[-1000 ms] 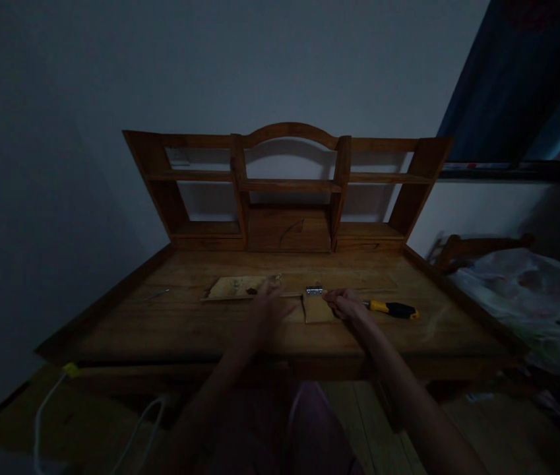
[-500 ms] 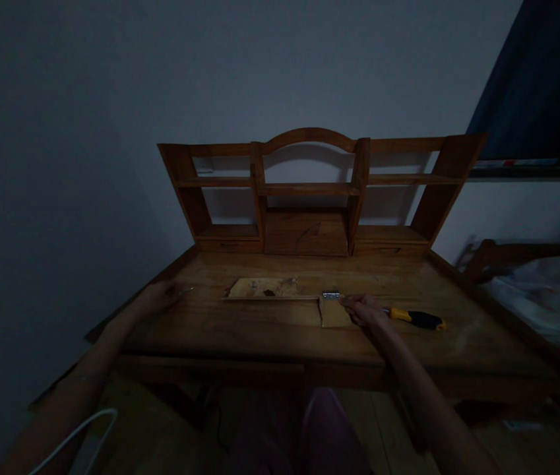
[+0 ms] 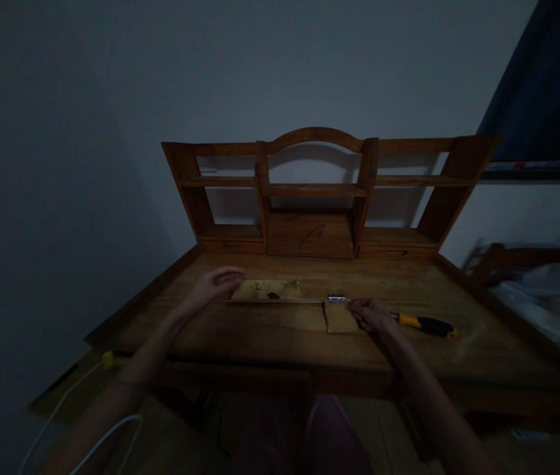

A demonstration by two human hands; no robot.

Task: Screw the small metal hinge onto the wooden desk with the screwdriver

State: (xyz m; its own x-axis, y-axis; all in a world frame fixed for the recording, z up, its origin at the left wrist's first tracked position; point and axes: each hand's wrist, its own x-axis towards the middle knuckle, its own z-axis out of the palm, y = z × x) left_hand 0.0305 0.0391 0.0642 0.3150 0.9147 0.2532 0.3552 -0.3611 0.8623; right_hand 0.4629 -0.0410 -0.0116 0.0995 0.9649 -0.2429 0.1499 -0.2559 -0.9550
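My right hand (image 3: 369,314) is closed, its fingertips at the right end of a small silver metal hinge (image 3: 338,298). The hinge lies along the top edge of a small tan flat piece (image 3: 340,319), partly covered by that hand. My left hand (image 3: 220,282) hovers by the left end of a pale, stained board strip (image 3: 266,290) with a dark hole. Its thumb and fingers are curled together; anything between them is too small to make out. Right of my right hand lies a screwdriver (image 3: 427,324) with a yellow and black handle, its shaft partly hidden.
The wooden desk (image 3: 260,336) carries a shelf unit (image 3: 309,191) along its back, against a wall. White cables (image 3: 62,399) hang by my left arm, one with a yellow end. Whitish plastic (image 3: 547,290) lies beyond the desk's right side.
My left hand has moved right, from the desk's left part to the board strip's left end. The small shiny thing at its fingertips no longer shows. My right hand stays at the hinge.
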